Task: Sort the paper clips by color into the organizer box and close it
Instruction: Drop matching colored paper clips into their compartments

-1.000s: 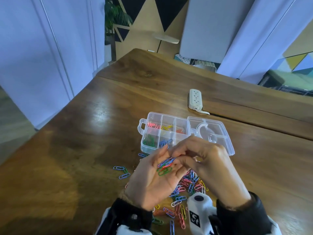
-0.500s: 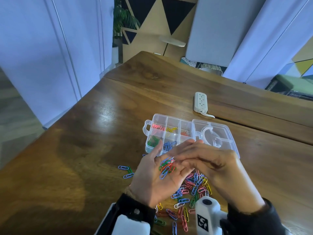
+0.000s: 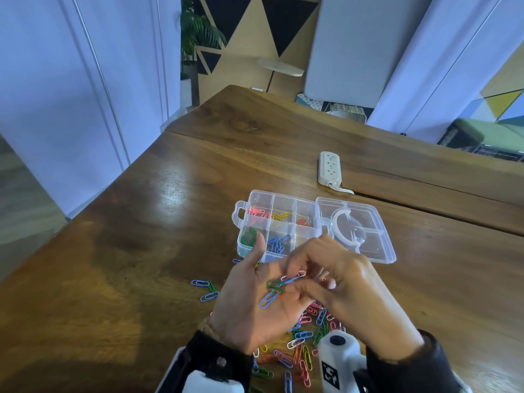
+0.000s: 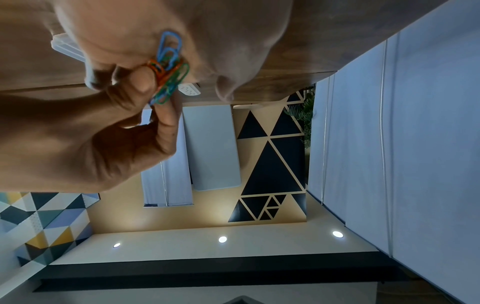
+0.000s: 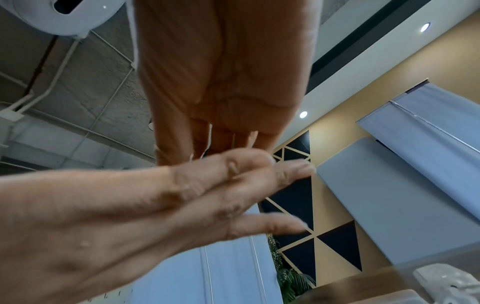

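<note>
Wood-grain bench (image 3: 141,265) carries the open organizer box (image 3: 283,222) near a power strip (image 3: 329,168); pale panels surround. Left hand (image 3: 252,310) cups paper clips (image 3: 273,289), fingers relaxed; right hand (image 3: 348,287) fingers pinch one clip.

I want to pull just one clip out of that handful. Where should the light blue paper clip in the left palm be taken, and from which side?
Probably the light blue paper clip by its rounded free loop, pinched from the wrist side. That end juts clear of the tangled clips on the left hand.
</note>
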